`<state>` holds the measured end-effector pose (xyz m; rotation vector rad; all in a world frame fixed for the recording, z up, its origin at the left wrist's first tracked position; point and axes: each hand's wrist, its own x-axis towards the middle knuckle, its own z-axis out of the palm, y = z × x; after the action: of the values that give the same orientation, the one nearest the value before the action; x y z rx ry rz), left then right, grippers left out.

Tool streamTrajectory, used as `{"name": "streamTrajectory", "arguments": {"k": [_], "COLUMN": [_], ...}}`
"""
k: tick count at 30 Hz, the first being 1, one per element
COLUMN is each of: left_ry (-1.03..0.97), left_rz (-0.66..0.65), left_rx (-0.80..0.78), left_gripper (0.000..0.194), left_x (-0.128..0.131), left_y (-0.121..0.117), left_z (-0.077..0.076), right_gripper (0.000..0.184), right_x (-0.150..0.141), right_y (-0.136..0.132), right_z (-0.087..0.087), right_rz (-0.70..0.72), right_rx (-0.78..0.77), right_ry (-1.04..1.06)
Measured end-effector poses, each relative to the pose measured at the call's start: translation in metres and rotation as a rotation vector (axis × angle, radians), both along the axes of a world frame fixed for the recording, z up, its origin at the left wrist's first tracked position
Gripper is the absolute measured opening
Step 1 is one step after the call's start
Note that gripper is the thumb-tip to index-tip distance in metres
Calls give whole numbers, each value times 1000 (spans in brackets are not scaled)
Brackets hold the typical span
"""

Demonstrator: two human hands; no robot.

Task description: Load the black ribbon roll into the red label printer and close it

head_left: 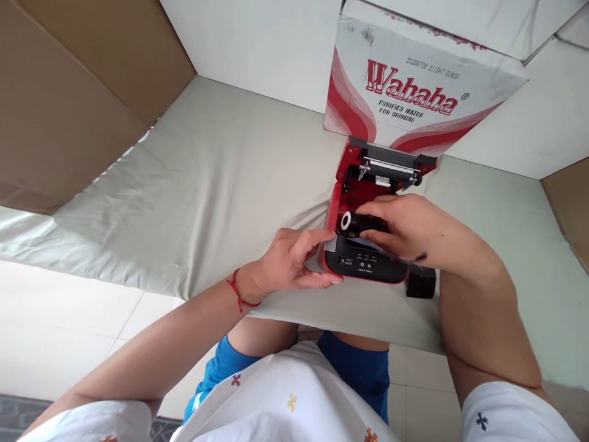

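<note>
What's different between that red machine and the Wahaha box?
The red machine looks smaller than the Wahaha box. The machine is red and black; the box is mostly white. The left hand touches the machine; neither hand touches the box. Both carry printed markings and some red.

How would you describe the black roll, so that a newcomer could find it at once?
Find the white box with red lettering at the back of the cloth. In front stands an open red machine; the roll is at its opening, in the person's right grip. Unlike the dark bar on the raised lid, its end is a white ring.
</note>
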<state>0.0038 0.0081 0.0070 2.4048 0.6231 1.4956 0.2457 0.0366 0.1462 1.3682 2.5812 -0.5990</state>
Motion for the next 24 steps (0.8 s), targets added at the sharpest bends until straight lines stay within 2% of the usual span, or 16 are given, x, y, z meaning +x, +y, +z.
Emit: {"name": "streamTrajectory", "arguments": {"k": [6, 12, 15, 18, 19, 21, 23, 24], "left_ry": [-1, 4, -13, -13, -10, -4, -2, 0], "left_rz": [24, 28, 37, 29, 23, 10, 0, -3], "left_rx": [24, 28, 36, 29, 25, 18, 20, 21], "left_gripper": [56, 56, 55, 56, 57, 56, 56, 56], "left_x": [1, 2, 2, 2, 2, 1, 0, 0], "left_y": [-1, -2, -2, -2, -2, -1, -1, -1], "left_z": [-1, 0, 0, 0, 0, 0, 0, 0], "right_gripper": [37, 45, 42, 38, 36, 32, 32, 35], "right_x": [-2, -17, -12, 2, 7, 13, 16, 16], "right_y": [-1, -1, 1, -6, -10, -19, -25, -26], "right_z": [0, -7, -5, 10, 16, 29, 35, 35], "right_rz": [-16, -66, -3, 48, 10, -152, -297, -329], "right_rx": [17, 88, 52, 19, 71, 288, 536, 612], "right_ry": [-164, -364, -244, 58, 159, 338, 422, 410]}}
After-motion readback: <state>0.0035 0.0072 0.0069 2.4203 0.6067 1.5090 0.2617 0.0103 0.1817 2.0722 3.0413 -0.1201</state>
